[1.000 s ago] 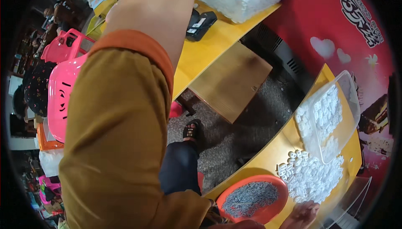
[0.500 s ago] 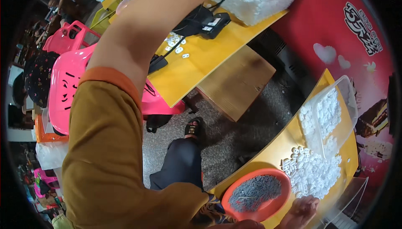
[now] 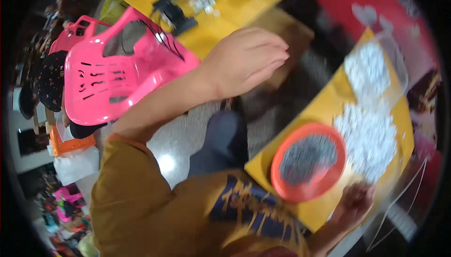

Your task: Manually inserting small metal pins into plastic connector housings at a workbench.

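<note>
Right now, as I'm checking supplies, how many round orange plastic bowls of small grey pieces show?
1: the round orange plastic bowl, on the yellow tabletop at right, near the right hand. Others may be hidden.

The left hand (image 3: 249, 62), fingers together, palm hidden, hangs in mid-air near a pink plastic chair (image 3: 134, 85). The right hand (image 3: 355, 203), fingers curled, is just beside a heap of small white pieces (image 3: 369, 139) on a yellow table (image 3: 324, 109), near an orange-red bowl (image 3: 324, 177) of slim grey pieces (image 3: 307, 158).

A yellow table (image 3: 329, 107) bears 1 orange bowl (image 3: 307, 190) beside white pieces (image 3: 369, 139).
</note>
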`<state>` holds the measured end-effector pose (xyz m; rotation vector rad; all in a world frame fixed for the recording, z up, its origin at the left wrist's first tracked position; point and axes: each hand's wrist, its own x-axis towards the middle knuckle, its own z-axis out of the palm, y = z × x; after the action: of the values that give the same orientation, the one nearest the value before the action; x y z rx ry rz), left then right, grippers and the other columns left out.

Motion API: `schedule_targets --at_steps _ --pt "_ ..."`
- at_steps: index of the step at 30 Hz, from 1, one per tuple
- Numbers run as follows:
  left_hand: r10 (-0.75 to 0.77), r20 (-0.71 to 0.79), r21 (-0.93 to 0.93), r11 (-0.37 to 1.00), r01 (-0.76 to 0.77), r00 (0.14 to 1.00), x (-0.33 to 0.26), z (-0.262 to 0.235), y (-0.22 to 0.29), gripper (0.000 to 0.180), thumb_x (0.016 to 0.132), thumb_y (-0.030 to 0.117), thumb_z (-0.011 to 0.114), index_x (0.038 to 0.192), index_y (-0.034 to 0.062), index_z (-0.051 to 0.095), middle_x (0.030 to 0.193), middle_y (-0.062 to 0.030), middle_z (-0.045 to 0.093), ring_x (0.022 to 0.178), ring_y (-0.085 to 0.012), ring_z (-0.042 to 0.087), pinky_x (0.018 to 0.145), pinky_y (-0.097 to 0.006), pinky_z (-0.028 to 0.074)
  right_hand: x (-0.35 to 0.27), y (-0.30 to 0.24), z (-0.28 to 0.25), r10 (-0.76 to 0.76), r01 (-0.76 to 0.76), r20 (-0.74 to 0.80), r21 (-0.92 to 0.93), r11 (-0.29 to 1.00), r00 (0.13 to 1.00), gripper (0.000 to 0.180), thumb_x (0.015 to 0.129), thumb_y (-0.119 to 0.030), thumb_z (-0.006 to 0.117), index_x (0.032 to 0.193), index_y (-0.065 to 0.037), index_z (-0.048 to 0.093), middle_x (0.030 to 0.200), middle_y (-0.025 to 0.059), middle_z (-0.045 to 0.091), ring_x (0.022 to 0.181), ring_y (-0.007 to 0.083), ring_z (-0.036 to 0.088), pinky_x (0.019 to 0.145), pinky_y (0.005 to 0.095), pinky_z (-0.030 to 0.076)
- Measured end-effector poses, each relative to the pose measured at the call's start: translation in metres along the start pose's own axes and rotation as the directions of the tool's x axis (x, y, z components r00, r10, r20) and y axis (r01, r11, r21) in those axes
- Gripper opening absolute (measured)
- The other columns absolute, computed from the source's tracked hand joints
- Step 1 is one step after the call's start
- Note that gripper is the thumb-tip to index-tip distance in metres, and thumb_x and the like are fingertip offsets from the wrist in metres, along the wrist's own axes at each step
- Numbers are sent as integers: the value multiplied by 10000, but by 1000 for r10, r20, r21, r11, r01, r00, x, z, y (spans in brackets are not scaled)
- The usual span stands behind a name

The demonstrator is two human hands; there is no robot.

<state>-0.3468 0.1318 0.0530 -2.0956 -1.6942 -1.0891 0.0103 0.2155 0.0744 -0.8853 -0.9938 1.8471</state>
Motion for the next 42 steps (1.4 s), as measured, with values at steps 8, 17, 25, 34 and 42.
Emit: schedule_targets --at_steps 8,17,25,34,42 --pt "-537 94 -144 826 545 838 -110 20 154 150 706 -42 568 852 -12 585 910 -120 576 797 -221 568 702 -287 452 -34 11 -3 73 -68 69 -75 995 995 167 771 -132 532 726 -23 414 606 30 373 508 90 317 459 233 279" --pt "-469 164 -135 861 491 868 -77 37 219 185 716 -25 570 899 9 572 916 -114 566 837 -228 556 724 -288 441 -83 13 -42 175 -181 164 16 983 971 161 740 -130 568 735 -16 455 587 25 412 488 82 319 442 213 259" --pt "-276 334 -22 954 300 901 -41 80 244 148 723 77 572 866 40 574 862 -89 561 802 -260 535 714 -339 418 -99 7 -77 166 -180 156 84 980 974 136 741 -109 569 760 -18 470 608 25 439 501 86 355 461 210 287" --pt "-242 408 -215 911 351 880 -29 102 273 122 718 57 576 838 37 576 824 -70 559 761 -222 539 689 -317 420 -98 7 -98 191 -233 184 238 943 964 151 718 -87 599 772 -8 483 626 28 462 492 75 371 445 201 281" --pt "-247 358 -667 607 432 900 -10 94 304 296 676 -40 619 965 -10 558 861 -101 551 719 -162 538 615 -233 429 -101 9 -94 242 -300 221 281 912 945 144 719 -89 599 771 -9 491 638 31 487 487 66 373 441 193 280"
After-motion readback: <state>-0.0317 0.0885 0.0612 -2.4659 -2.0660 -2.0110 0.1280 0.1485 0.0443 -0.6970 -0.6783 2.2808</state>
